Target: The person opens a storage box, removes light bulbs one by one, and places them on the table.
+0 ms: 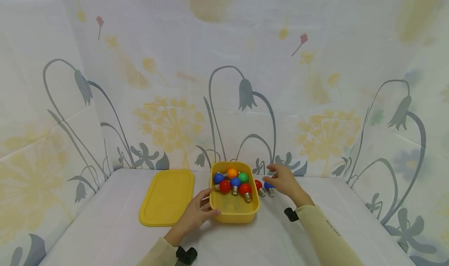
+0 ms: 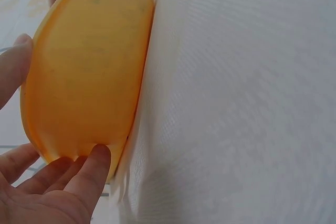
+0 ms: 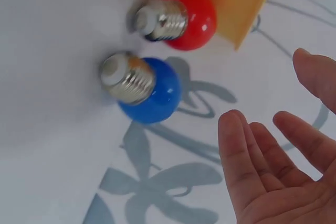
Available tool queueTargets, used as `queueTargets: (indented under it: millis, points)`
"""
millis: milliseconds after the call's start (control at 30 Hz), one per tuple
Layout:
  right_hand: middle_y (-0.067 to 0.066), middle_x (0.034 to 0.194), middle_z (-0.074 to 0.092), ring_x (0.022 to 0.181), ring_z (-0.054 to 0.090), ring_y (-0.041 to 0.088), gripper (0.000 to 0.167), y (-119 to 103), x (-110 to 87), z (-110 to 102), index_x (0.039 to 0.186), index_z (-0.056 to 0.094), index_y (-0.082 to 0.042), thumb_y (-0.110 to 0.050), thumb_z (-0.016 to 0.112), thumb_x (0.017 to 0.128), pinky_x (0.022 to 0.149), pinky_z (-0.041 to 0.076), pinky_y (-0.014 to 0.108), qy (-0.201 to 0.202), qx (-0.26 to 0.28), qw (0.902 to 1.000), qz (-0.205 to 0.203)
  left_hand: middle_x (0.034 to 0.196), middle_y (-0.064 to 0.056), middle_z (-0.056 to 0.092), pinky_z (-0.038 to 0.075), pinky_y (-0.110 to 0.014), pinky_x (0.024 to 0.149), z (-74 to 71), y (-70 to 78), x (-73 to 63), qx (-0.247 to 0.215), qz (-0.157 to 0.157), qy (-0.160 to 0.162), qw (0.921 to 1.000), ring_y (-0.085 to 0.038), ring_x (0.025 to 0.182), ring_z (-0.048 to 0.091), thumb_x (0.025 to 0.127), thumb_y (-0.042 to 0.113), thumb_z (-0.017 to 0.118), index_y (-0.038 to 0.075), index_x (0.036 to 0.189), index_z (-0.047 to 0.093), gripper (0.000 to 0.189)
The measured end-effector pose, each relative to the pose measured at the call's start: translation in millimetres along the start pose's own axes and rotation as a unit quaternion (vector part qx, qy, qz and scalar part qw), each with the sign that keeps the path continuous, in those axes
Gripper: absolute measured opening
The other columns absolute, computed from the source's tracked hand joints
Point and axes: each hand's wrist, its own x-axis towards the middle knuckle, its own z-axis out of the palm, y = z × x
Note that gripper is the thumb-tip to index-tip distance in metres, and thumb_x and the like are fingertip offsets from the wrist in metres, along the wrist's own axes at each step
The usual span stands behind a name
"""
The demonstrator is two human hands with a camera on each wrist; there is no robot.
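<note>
A yellow plastic box (image 1: 234, 218) on the white table holds several round coloured light bulbs, with orange, green, blue and red ones visible. My left hand (image 1: 197, 211) rests its spread fingers and thumb against the box's left side and near-left corner; fingertips touch the outer wall in the left wrist view. Beside the box's right wall lie a red bulb (image 3: 193, 19) and a blue bulb (image 3: 157, 93), metal bases toward me. Just above these hovers my right hand (image 1: 285, 180), fingers extended and holding nothing, apart from the blue bulb in the right wrist view.
A flat yellow lid (image 1: 166, 197) lies on the table left of the box. Behind the table hangs a white cloth (image 1: 231, 43) printed with flowers, which also rises along both sides.
</note>
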Motion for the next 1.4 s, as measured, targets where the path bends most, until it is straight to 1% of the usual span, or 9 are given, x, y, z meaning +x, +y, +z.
queueTargets:
  millis: [200,333,467,600,733,833,1000,1167,1400]
  points:
    - [0.014,0.117,0.058,0.09,0.059,0.024,0.046,-23,1.9,12,0.124,0.059,-0.002,-0.023,0.072,0.085,0.072,0.057,0.033,-0.01,0.001,0.9993,-0.037,0.148,-0.027,0.028,0.045,-0.039,0.099,-0.5,-2.2,0.3,-0.007,-0.003,0.001,1.0,-0.042,0.133,0.036,0.084,0.015,0.075,-0.003,0.148,0.025,0.083]
    - [0.013,0.114,0.058,0.09,0.057,0.02,0.046,-34,5.9,22,0.124,0.059,-0.003,-0.025,0.072,0.085,0.074,0.055,0.031,-0.032,-0.01,0.9979,-0.056,0.149,-0.026,0.029,0.045,-0.038,0.099,-0.6,-3.7,1.6,-0.007,-0.005,-0.001,1.0,-0.041,0.134,0.036,0.083,0.016,0.076,-0.002,0.148,0.026,0.084]
    - [0.015,0.114,0.057,0.09,0.055,0.022,0.047,-42,8.9,32,0.123,0.06,-0.002,-0.025,0.073,0.085,0.076,0.052,0.033,-0.058,-0.027,0.995,-0.077,0.149,-0.024,0.029,0.045,-0.038,0.099,-0.7,-4.2,2.7,0.001,-0.007,-0.002,1.0,-0.04,0.133,0.037,0.084,0.017,0.075,-0.001,0.148,0.027,0.082]
    - [0.016,0.113,0.055,0.091,0.054,0.028,0.045,-46,9.9,41,0.121,0.061,-0.002,-0.024,0.075,0.084,0.08,0.051,0.037,-0.08,-0.039,0.9925,-0.083,0.149,-0.024,0.029,0.045,-0.039,0.099,-0.8,-3.6,2.8,0.003,-0.009,-0.004,1.0,-0.039,0.133,0.038,0.084,0.017,0.075,0.0,0.148,0.027,0.082]
    - [0.014,0.116,0.055,0.096,0.054,0.027,0.046,-49,11.3,47,0.122,0.062,-0.005,-0.027,0.075,0.084,0.088,0.05,0.041,-0.095,-0.066,0.9899,-0.082,0.149,-0.025,0.029,0.045,-0.039,0.099,-1.0,-3.1,2.6,-0.001,-0.007,-0.004,1.0,-0.04,0.133,0.037,0.084,0.016,0.075,0.0,0.148,0.026,0.082]
    - [0.01,0.119,0.054,0.101,0.054,0.025,0.048,-51,12.5,51,0.125,0.061,-0.008,-0.03,0.074,0.084,0.094,0.049,0.044,-0.107,-0.099,0.9861,-0.08,0.149,-0.026,0.029,0.045,-0.039,0.099,-1.5,-2.9,2.0,-0.005,-0.001,-0.005,1.0,-0.04,0.133,0.037,0.085,0.015,0.074,-0.001,0.148,0.026,0.081]
    - [0.006,0.121,0.053,0.098,0.055,0.022,0.054,-56,13.7,57,0.13,0.058,-0.011,-0.035,0.074,0.084,0.092,0.051,0.043,-0.126,-0.154,0.9768,-0.079,0.149,-0.027,0.028,0.045,-0.04,0.1,-2.2,-0.7,0.3,-0.009,0.009,-0.009,0.9999,-0.041,0.133,0.037,0.085,0.015,0.073,-0.002,0.148,0.025,0.081]
    - [0.003,0.117,0.053,0.092,0.055,0.019,0.052,-62,14.3,62,0.126,0.059,-0.012,-0.036,0.075,0.082,0.088,0.053,0.039,-0.14,-0.191,0.9685,-0.078,0.149,-0.027,0.028,0.045,-0.04,0.1,-2.3,0.0,-1.0,-0.01,0.012,-0.01,0.9998,-0.041,0.133,0.036,0.085,0.016,0.074,-0.002,0.149,0.024,0.082]
    - [-0.002,0.1,0.051,0.083,0.052,0.016,0.043,-68,14.5,64,0.118,0.063,-0.013,-0.032,0.077,0.081,0.081,0.054,0.033,-0.148,-0.208,0.9638,-0.076,0.148,-0.026,0.029,0.045,-0.041,0.1,-2.3,-2.4,0.2,-0.003,0.015,-0.007,0.9999,-0.042,0.133,0.037,0.084,0.017,0.075,-0.002,0.148,0.025,0.083]
